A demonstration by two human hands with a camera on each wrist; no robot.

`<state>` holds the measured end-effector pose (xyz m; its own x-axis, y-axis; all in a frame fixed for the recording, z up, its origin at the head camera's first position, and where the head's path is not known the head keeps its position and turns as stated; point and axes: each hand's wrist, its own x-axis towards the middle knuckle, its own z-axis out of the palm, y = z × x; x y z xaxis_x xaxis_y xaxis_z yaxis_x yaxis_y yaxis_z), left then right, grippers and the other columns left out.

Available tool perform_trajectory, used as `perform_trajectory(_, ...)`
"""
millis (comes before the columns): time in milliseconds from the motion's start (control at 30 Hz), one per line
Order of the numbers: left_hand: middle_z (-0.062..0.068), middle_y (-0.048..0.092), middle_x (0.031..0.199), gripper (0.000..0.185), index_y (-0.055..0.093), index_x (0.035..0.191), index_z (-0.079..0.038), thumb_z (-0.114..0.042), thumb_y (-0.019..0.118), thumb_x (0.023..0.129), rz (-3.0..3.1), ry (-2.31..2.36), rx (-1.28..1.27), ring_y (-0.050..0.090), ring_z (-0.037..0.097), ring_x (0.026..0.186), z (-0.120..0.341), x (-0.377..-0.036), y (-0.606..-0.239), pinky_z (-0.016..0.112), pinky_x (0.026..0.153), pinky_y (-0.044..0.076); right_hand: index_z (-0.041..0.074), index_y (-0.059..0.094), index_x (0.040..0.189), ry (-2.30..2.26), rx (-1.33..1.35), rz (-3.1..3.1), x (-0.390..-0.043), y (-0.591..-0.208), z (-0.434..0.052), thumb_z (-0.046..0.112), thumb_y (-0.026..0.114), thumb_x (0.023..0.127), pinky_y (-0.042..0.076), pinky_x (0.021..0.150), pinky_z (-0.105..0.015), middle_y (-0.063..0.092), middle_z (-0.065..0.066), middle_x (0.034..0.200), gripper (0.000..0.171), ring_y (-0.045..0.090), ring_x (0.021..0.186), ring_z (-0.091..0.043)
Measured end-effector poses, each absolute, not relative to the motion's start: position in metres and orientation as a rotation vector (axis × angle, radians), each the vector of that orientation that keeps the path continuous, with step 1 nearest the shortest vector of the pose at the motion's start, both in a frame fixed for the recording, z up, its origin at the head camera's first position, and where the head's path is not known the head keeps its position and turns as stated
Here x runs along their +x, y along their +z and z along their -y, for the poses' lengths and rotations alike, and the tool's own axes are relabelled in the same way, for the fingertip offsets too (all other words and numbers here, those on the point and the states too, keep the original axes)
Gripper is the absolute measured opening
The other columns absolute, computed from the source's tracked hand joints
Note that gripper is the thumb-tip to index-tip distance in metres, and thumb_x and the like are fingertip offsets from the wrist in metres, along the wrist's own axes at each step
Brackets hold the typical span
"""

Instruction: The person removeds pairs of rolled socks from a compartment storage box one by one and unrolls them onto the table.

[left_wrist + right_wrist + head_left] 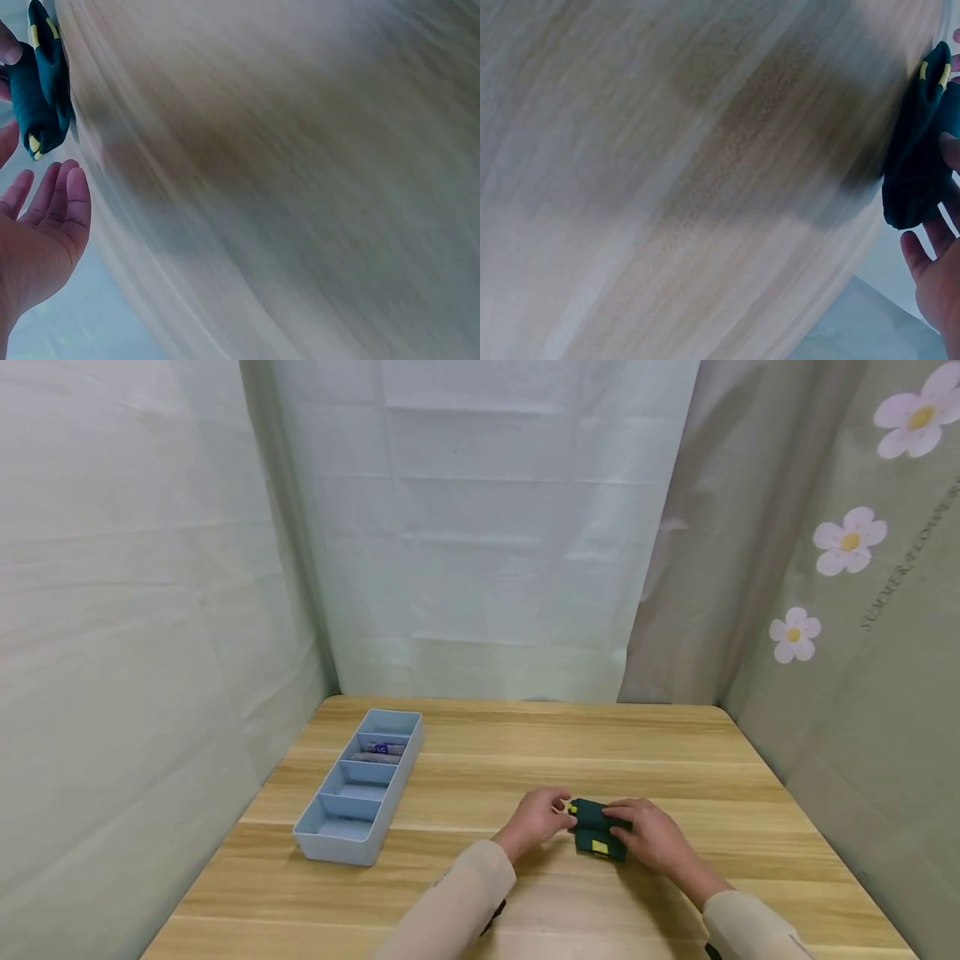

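Note:
A dark green pair of socks (591, 815) with yellow patches lies partly rolled on the table, a flat part toward the person. My right hand (651, 833) holds the roll at its right end; in the right wrist view the thumb rests on the dark fabric (919, 176) with fingers around the far side. My left hand (537, 820) is at the roll's left end, thumb and fingers apart. In the left wrist view the left hand's fingers (54, 199) are loosely bent, just off the yellow-marked end of the socks (37, 97).
A light blue box (390, 810) with several compartments stands on the left of the wooden table (480, 743). One compartment holds greyish rolled fabric (377, 755) with blue lettering. Pale curtains (487, 527) hang behind and at both sides.

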<state>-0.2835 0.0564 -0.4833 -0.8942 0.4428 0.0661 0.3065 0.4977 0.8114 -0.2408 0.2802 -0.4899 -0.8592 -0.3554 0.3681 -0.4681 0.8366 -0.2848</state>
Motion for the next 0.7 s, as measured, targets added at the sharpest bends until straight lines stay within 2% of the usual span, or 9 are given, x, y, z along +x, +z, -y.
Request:
perform_trajectory(267,0.015,0.066,0.117,0.038,0.063,0.127,0.0,-0.015,0.07,0.092,-2.549,1.363,0.756,0.063,0.026,0.103,-0.04,-0.279,-0.479,0.037,0.09,0.052,0.006,0.075,0.112,0.553,0.599,2.74,-0.246,-0.495,-0.282,0.006,0.076,0.085,0.051,0.09,-0.051,0.071,-0.009,0.111,0.027,0.065,0.104,-0.031)
perform_trajectory(467,0.009,0.066,0.123,0.035,0.066,0.127,-0.004,-0.017,0.069,0.094,-2.562,1.257,0.841,0.061,0.026,0.114,-0.033,-0.274,-0.481,0.037,0.096,0.05,0.007,0.075,0.111,0.634,0.564,2.745,-0.248,-0.495,-0.284,0.006,0.076,0.085,0.051,0.09,-0.052,0.072,-0.009,0.109,0.026,0.066,0.102,-0.032)
perform_trajectory(700,0.005,0.068,0.117,0.027,0.071,0.118,-0.005,-0.015,0.07,0.093,-2.622,1.21,0.977,0.063,0.024,0.109,-0.039,-0.272,-0.487,0.032,0.093,0.05,0.006,0.075,0.113,0.696,0.551,2.773,-0.252,-0.494,-0.285,0.008,0.074,0.088,0.05,0.091,-0.053,0.072,-0.009,0.109,0.025,0.066,0.103,-0.032)
